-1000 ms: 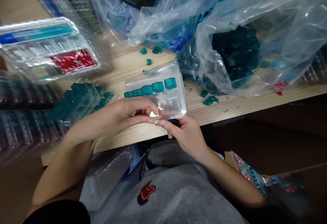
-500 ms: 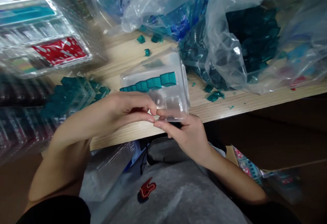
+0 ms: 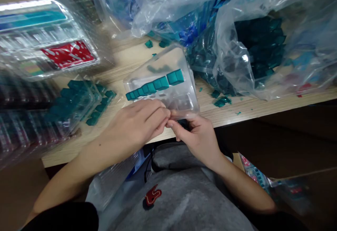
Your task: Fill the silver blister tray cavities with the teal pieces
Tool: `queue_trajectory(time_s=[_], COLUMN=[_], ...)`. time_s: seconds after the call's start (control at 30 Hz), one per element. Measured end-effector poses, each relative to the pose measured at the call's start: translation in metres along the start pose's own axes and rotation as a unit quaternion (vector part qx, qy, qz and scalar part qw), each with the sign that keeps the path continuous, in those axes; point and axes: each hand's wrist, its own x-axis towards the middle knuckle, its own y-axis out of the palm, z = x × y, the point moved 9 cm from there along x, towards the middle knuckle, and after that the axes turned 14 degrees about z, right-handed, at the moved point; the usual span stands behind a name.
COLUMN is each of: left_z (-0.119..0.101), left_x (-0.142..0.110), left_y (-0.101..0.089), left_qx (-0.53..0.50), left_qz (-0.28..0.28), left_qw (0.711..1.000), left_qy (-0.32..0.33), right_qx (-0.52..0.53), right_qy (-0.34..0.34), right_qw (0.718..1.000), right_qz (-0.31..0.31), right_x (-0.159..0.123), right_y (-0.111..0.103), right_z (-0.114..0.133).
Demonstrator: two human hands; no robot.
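Observation:
A clear plastic tray (image 3: 192,97) lies at a slant on the wooden table's near edge. It holds a slanting row of teal translucent blocks (image 3: 160,83), stepping from small at the left to larger at the right. My left hand (image 3: 143,120) is closed, its fingertips pinching the tray's near edge; its fingers cover part of that side. Close beside them, my right hand (image 3: 201,136) grips the near right corner, thumb on the near side and the other fingers partly hidden by the tray. The two hands' fingertips almost touch.
Clear trays with teal blocks (image 3: 100,108) stand stacked at left, below packed blister trays (image 3: 71,53). A large plastic bag of dark teal pieces (image 3: 260,45) is at right, with loose teal pieces (image 3: 222,101) before it. Bags with blue pieces (image 3: 188,34) lie behind.
My left hand has shifted right along the near edge and turned over, its back now facing up. The tray has tilted slightly, its right side swinging away. My right hand keeps its grip.

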Motion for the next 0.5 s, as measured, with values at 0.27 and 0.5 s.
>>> queue_trajectory(time_s=[0.27,0.5], left_z=[0.005,0.046], left_x=[-0.03,-0.154], left_y=[-0.037,-0.044], left_qx=[-0.109,-0.087], left_qz=[-0.178,-0.284], left_qw=[0.973,0.902], left_qy=[-0.098,-0.313], right_qx=[0.107,0.104], right_qy=[0.145,0.193], right_qw=[0.983,0.965], right_qz=[0.046,0.147], right_x=[-0.009,-0.019], right_y=[0.002,0.003], right_z=[-0.031,-0.042])
